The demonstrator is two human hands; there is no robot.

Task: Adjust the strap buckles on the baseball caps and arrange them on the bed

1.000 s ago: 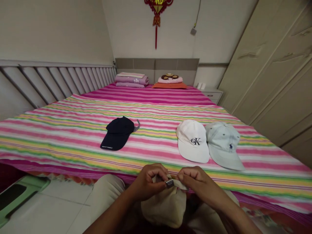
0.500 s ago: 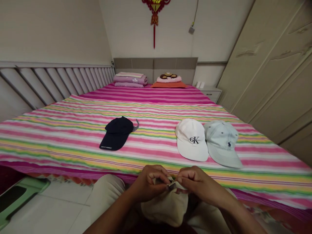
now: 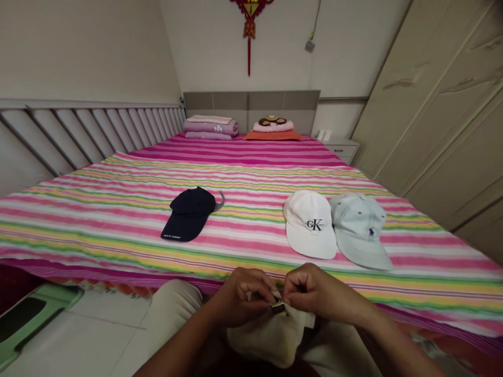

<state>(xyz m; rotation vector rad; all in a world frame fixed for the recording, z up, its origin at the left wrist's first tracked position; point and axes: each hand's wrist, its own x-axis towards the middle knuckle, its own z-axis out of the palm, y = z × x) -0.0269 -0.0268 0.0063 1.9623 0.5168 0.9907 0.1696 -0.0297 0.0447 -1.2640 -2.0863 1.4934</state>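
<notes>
A beige cap (image 3: 271,337) is held low over my lap, in front of the bed's near edge. My left hand (image 3: 245,297) pinches its strap beside a small metal buckle (image 3: 277,307). On the buckle's right side, the fingers of my right hand (image 3: 314,293) are closed on the strap end. A dark navy cap (image 3: 189,213) with a grey strap lies on the bed to the left. To the right, a white cap (image 3: 310,225) with black letters touches a pale blue cap (image 3: 361,230).
The striped bed sheet (image 3: 243,183) spreads ahead, with folded purple bedding (image 3: 210,128) and a pink and orange pile (image 3: 273,130) by the headboard. A green stool (image 3: 37,314) stands at lower left. Wardrobe doors (image 3: 440,115) line the right side.
My right hand has shifted slightly left and up, and its fingers are pinched closer to the buckle. More of the strap's loose end shows below it. The caps on the bed have stayed put.
</notes>
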